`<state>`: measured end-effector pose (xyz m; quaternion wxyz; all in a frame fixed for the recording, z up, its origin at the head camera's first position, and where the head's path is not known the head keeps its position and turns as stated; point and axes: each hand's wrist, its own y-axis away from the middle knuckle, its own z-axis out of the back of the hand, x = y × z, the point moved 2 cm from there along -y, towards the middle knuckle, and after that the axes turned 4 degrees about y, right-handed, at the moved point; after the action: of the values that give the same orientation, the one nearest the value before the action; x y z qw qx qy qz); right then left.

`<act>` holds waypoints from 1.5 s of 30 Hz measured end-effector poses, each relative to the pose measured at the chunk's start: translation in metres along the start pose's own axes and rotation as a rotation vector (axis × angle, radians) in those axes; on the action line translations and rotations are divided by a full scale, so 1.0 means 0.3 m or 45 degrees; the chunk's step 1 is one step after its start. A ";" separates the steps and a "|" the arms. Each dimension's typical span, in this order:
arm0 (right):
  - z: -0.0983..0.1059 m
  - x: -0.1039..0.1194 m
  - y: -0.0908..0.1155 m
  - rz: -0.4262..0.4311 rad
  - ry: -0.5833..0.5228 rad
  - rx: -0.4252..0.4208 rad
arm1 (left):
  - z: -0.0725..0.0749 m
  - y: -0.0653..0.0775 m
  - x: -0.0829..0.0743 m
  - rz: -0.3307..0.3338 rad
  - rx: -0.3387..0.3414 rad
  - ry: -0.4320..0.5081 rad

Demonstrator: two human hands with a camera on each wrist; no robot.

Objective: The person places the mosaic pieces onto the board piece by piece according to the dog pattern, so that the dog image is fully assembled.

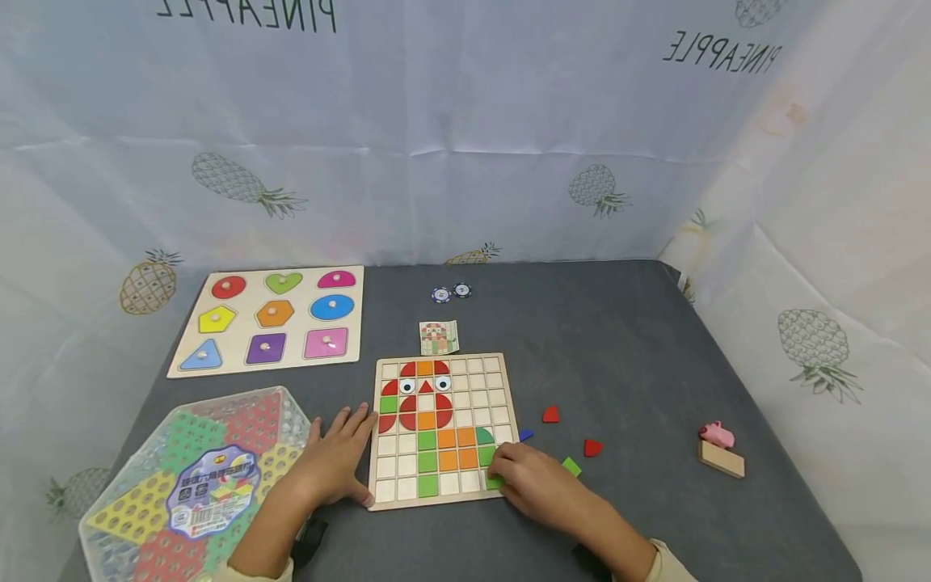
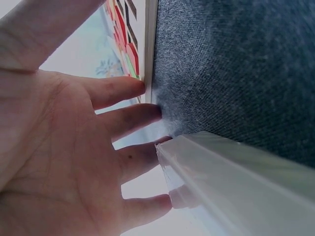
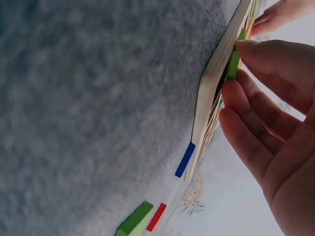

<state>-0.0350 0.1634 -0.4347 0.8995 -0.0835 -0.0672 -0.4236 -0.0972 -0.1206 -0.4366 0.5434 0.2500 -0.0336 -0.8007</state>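
A wooden grid board (image 1: 502,388) lies on the grey table and is partly filled with red, orange and green tiles. My left hand (image 1: 338,457) lies flat on the table, its straight fingertips (image 2: 142,88) against the board's left edge (image 2: 150,44). My right hand (image 1: 531,481) is at the board's near right corner and pinches a green tile (image 1: 494,482). In the right wrist view this green tile (image 3: 234,61) sits between two fingertips (image 3: 246,46) right at the board edge (image 3: 211,93).
Loose red (image 1: 550,415), blue (image 1: 525,435), red (image 1: 592,447) and green (image 1: 571,466) pieces lie right of the board. A pattern card (image 1: 439,338), two chips (image 1: 451,293), a shape puzzle (image 1: 349,323), a hexagonal plastic box (image 1: 192,485) and a pink figure (image 1: 716,435) on a wooden block (image 1: 722,461) surround it.
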 end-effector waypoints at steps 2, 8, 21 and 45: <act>-0.006 0.002 -0.004 0.003 0.010 -0.013 | 0.000 0.001 0.000 0.000 0.001 0.001; -0.004 -0.008 -0.008 0.023 -0.028 -0.012 | -0.003 0.003 0.002 -0.002 -0.008 0.006; 0.055 -0.246 0.018 -0.547 0.203 -0.052 | -0.006 0.009 -0.002 0.005 0.017 0.025; 0.100 -0.269 -0.169 -0.559 -0.137 -0.096 | -0.001 0.005 0.004 -0.026 -0.012 0.001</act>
<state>-0.1268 0.1985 -0.4162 0.7770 -0.1229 -0.1158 -0.6064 -0.0962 -0.1221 -0.4369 0.5363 0.2479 -0.0271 -0.8063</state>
